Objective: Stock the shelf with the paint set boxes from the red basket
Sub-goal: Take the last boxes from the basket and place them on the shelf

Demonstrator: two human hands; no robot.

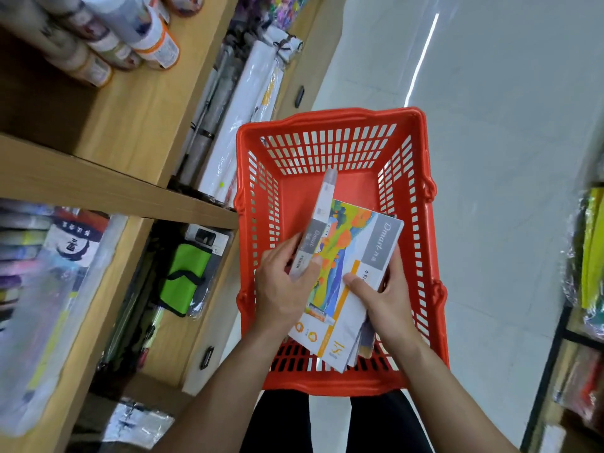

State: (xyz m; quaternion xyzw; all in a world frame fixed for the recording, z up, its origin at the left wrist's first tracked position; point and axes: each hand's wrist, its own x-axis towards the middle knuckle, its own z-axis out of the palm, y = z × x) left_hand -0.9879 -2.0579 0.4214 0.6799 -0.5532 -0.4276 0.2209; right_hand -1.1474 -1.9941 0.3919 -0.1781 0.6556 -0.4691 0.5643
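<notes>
Wooden shelf (pixel 130 197) beside red basket (pixel 330 125)

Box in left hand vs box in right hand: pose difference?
The left hand holds its box tilted up on edge, spine showing. The right hand holds its box flatter, painted cover up. Both are over the red basket, same grey label.

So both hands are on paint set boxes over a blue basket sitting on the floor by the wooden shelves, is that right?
Not quite: the basket is red, not blue, as the head view shows. The rest holds: the left hand tilts one paint set box up on edge, the right hand grips another box, and the basket sits on the floor beside the wooden shelves.
</notes>
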